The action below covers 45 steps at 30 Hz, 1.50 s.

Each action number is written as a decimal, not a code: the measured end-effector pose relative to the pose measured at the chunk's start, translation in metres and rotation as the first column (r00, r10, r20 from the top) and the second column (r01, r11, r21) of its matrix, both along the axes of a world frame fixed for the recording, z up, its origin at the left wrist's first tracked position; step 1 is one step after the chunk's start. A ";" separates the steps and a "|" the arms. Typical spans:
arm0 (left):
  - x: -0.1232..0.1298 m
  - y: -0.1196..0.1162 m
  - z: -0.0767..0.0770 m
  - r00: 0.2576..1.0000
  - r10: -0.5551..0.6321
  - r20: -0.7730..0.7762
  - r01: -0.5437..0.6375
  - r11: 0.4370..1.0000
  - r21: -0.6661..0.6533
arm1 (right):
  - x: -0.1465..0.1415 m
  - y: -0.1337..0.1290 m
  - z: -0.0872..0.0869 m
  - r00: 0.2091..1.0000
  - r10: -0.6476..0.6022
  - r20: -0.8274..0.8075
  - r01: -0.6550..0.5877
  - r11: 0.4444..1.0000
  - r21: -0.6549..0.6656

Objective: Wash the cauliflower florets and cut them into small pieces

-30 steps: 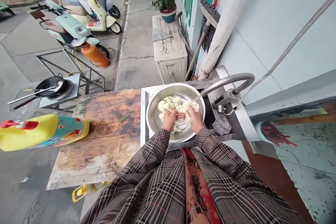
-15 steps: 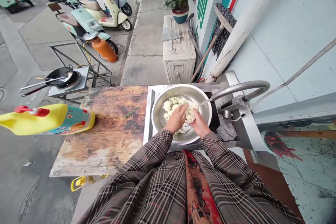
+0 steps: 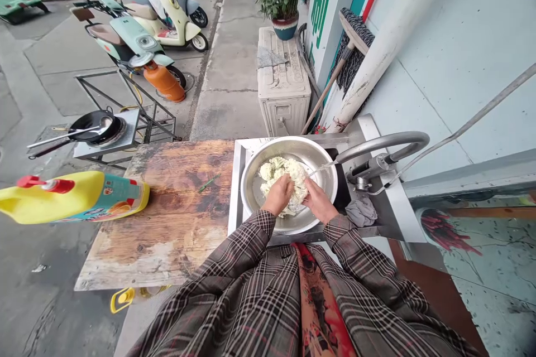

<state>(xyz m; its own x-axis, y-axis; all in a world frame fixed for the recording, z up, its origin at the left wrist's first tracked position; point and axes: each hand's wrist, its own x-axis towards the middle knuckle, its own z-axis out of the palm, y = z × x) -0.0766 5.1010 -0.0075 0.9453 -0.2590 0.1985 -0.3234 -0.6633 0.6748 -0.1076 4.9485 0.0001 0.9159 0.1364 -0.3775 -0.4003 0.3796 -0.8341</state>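
Between my two hands is a large piece of cauliflower [image 3: 296, 175], held over a round steel basin [image 3: 247, 175]. My left hand [image 3: 280, 194] closes on its left side, and my right hand [image 3: 317, 198] grips it from the right with curled fingers. Smaller cauliflower florets [image 3: 268, 170] lie in the basin to the left and behind. A thin stream of water [image 3: 322, 167] runs from the curved faucet [image 3: 385, 138] toward the cauliflower. The undersides of my fingers are hidden.
The basin sits in a metal sink [image 3: 237, 178]. A grey rag [image 3: 361, 211] lies at its right. Left is a wooden board [image 3: 176, 206] with a green sprig [image 3: 208, 183] and a yellow detergent jug [image 3: 96, 196]. Farther off stand a wok [image 3: 90, 122] and an orange gas cylinder [image 3: 164, 82].
The cauliflower has turned so its white florets face up. My left hand has moved from lying over it to gripping its side. The view has shifted slightly.
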 end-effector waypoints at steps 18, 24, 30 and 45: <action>-0.005 -0.003 0.011 0.894 0.134 -0.428 -0.330 0.843 -0.424 | -0.006 0.018 -0.017 0.980 -0.194 -0.033 0.196 0.978 0.071; -0.006 0.012 0.005 0.742 0.071 -0.667 -0.485 0.743 -0.461 | -0.007 0.009 -0.013 0.979 -0.203 0.022 0.200 0.975 0.096; -0.006 0.010 0.003 0.870 -0.004 -0.493 -0.221 0.891 -0.397 | -0.009 0.005 -0.008 0.964 -0.090 0.249 0.141 0.970 -0.195; -0.020 -0.018 0.014 0.888 0.174 -0.426 -0.364 0.833 -0.417 | -0.009 0.023 -0.003 0.867 -0.242 0.435 0.430 0.805 -0.409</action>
<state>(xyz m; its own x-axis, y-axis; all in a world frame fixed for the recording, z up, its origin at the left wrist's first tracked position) -0.0964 5.0827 0.0068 0.9894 0.0534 -0.1350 0.1442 -0.2543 0.9563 -0.1169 4.9712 -0.0032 0.9477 -0.3167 0.0396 0.0252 -0.0493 -0.9985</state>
